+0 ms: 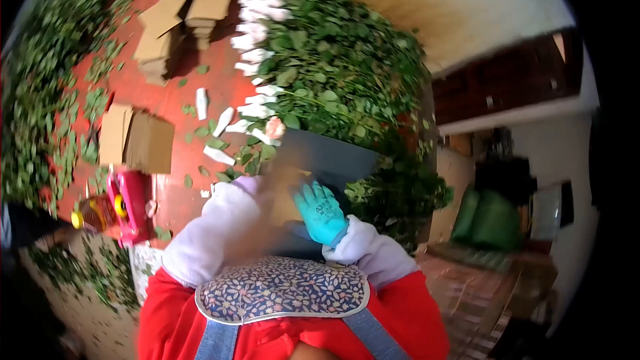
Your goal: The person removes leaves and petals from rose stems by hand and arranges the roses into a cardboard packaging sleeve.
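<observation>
My right hand [321,213], in a turquoise glove, lies palm down with its fingers spread, beside a tan cardboard piece [285,199] on a dark board [327,155]. My left forearm [217,227], in a pale fleece sleeve, reaches in from the left. A brown motion blur covers the end of that arm, so my left hand and anything in it cannot be made out. A peach-pink rose [275,127] rests just beyond the dark board, next to several white-wrapped flower heads [255,108].
Leafy stems [347,60] are heaped behind the board, with more greenery [53,60] at far left. Cardboard stacks [150,143] stand on the red table [190,100]. A pink object [133,207] and a yellow-capped bottle [95,215] are at left.
</observation>
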Tool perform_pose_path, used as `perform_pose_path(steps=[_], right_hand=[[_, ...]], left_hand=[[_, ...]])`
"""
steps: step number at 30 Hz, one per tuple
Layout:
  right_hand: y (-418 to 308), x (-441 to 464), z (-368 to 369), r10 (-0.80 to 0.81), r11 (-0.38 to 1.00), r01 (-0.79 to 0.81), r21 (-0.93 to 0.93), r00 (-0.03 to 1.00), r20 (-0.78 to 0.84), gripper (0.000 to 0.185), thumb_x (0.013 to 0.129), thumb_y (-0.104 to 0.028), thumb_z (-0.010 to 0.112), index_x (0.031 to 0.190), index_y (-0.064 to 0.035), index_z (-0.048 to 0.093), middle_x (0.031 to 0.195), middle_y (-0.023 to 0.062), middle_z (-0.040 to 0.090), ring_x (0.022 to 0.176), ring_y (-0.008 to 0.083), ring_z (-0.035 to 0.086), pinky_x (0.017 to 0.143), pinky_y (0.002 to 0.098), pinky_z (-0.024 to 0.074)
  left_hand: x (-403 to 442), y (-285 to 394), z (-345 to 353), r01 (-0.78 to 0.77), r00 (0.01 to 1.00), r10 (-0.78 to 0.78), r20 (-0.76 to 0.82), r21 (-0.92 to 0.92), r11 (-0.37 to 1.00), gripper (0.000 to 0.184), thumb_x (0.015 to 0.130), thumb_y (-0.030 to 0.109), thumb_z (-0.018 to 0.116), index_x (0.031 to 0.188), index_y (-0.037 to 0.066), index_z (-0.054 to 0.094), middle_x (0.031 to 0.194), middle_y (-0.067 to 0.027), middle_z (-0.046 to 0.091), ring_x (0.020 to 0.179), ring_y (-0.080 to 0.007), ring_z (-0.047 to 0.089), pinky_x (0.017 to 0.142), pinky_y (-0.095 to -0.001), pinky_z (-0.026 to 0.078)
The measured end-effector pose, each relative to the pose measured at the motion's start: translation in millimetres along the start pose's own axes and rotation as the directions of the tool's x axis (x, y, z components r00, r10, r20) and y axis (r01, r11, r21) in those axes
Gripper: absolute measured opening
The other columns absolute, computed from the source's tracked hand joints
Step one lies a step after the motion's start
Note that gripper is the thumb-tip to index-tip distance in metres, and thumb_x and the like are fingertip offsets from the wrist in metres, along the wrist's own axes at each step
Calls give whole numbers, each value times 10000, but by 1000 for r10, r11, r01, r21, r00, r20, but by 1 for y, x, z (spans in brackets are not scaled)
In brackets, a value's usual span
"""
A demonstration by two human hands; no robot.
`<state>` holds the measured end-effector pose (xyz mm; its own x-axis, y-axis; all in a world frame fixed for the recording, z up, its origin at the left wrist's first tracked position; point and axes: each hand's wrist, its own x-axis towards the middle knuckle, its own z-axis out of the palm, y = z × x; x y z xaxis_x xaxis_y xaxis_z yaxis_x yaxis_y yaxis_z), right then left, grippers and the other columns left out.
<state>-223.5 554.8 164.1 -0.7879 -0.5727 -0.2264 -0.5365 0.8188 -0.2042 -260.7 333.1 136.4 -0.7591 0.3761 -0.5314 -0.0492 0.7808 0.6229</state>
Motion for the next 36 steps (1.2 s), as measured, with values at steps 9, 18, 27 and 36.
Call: perform_pose_path(steps=[9,18,27,36], right_hand=[[15,-17,-5,25,996,-22,89,999,-31,719,816,-441,621,1378,-47,407,1458,212,324,1279,427,366,1049,512,288],[15,-13,33,7,977,-69,-201,955,-296,515,831,-244,518,1317,-82,469,1400,108,435,1226,368,456,1000,495,399],[75,-35,-60,-264,902,177,395,948,178,376,850,-325,609,1156,-105,607,1069,132,656,990,294,625,859,422,483],[246,4,-113,155,962,-12,274,848,-507,225,833,-170,663,1037,-75,653,859,141,676,794,329,646,689,405,510]], left_hand=[[-14,30,15,-411,858,439,-266,154,898,650,692,238,798,1248,67,509,1205,-163,529,972,-328,598,803,-387,507],[-15,102,11,-258,954,293,-60,331,908,911,553,252,856,1302,-60,441,1316,-216,405,1196,-379,453,1023,-371,398],[-4,153,-10,54,980,-117,164,347,936,920,585,238,841,1340,-62,409,1327,-223,381,1242,-377,415,1060,-372,371],[-2,61,36,-105,990,127,-65,269,958,912,575,207,833,1338,-58,411,1329,-226,395,1238,-380,432,1047,-378,393]])
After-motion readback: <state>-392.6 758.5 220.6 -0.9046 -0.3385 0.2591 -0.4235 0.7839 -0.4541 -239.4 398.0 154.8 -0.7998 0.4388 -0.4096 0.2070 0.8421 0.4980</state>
